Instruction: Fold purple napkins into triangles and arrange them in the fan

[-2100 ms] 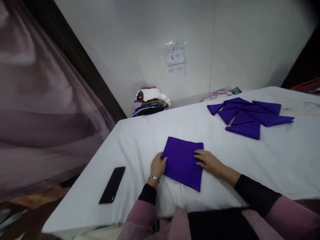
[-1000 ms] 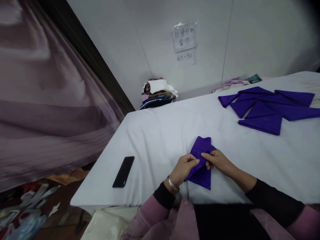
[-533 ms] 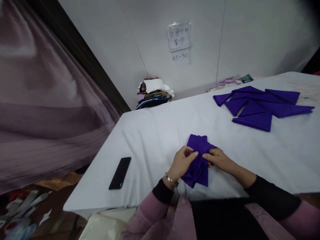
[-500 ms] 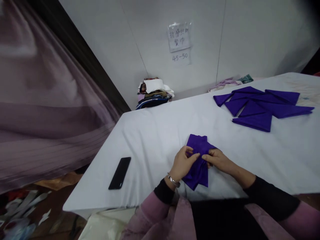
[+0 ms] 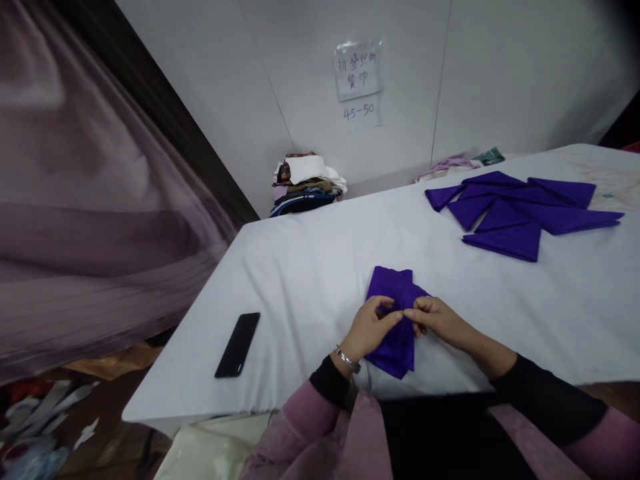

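Note:
A purple cloth napkin [image 5: 396, 283], partly folded with its layers overlapping, lies on the white-covered table in front of me. My left hand [image 5: 373, 325], with a silver bracelet at the wrist, is over its left side, thumb and fingers closed on the cloth. From the right, my right hand [image 5: 434, 320] pinches the napkin's right edge between thumb and curled fingers. Both thumb tips nearly meet at the middle of the cloth. The fabric under my fingers is partly hidden.
Several folded purple napkins [image 5: 515, 210] lie at the table's back right. A black phone [image 5: 237, 345] rests on the white tablecloth [image 5: 300, 280] at left. Behind the table's far edge stands a pile of folded clothes [image 5: 305, 187]. A curtain [image 5: 100, 200] hangs at left.
My left thumb has shifted slightly right, closer to my right thumb. The napkin's lower end looks a little narrower and smoother. The whole view has moved slightly.

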`<state>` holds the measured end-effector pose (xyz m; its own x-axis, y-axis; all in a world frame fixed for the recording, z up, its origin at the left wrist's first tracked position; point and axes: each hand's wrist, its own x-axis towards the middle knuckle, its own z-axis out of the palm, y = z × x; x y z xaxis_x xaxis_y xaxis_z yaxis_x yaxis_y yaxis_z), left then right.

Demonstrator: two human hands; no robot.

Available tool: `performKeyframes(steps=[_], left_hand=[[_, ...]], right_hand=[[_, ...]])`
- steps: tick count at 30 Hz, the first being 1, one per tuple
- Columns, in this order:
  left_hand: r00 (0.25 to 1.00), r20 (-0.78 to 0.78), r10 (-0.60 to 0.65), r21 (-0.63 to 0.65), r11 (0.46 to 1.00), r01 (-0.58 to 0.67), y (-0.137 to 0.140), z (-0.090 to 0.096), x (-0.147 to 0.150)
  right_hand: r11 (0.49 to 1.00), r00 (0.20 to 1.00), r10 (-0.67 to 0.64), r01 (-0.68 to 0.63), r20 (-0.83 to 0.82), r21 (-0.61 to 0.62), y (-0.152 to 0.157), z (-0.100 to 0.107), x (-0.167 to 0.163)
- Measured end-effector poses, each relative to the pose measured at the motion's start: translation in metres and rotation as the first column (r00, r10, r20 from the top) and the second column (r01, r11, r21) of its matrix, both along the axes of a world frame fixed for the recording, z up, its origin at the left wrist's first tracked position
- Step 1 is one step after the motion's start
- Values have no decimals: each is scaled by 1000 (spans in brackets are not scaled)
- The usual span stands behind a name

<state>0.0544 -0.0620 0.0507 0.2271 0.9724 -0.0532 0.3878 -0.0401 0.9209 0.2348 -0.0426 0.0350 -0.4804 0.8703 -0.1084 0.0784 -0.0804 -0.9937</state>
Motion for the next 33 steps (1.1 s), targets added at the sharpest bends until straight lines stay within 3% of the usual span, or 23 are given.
performKeyframes(steps=[3, 6, 11, 18, 22, 28, 30, 33], left_hand=[[981, 173, -83, -162, 980, 111, -4, -1, 6], [964, 258, -57, -251, 960, 124, -6, -9, 8], [977, 206, -62, -173, 980, 99, -7, -16, 6], [960, 274, -53, -147, 984, 97, 0, 2, -8], [927, 369, 74, -135, 990, -25, 5, 10, -20], [929, 340, 147, -45, 989, -140, 7, 16, -35], [899, 369, 235, -30, 970, -241, 12, 19, -44], [807, 437, 397, -16, 901, -434, 24, 28, -64]], right_hand=[[1000, 1000, 16, -16, 1, 21, 0, 1, -3], [999, 999, 26, -27, 26, 33, -2, -1, -5], [998, 997, 41, -44, 63, 52, -4, -3, -4], [994, 999, -17, 13, 36, 109, -2, 3, 2], [991, 997, -78, 78, -3, 113, 0, 6, 9], [985, 985, -163, 166, -56, 44, 2, 0, 10], [974, 970, -224, 227, -95, 17, 6, 0, 12], [928, 908, -370, 369, -196, -43, 21, 11, 22]])
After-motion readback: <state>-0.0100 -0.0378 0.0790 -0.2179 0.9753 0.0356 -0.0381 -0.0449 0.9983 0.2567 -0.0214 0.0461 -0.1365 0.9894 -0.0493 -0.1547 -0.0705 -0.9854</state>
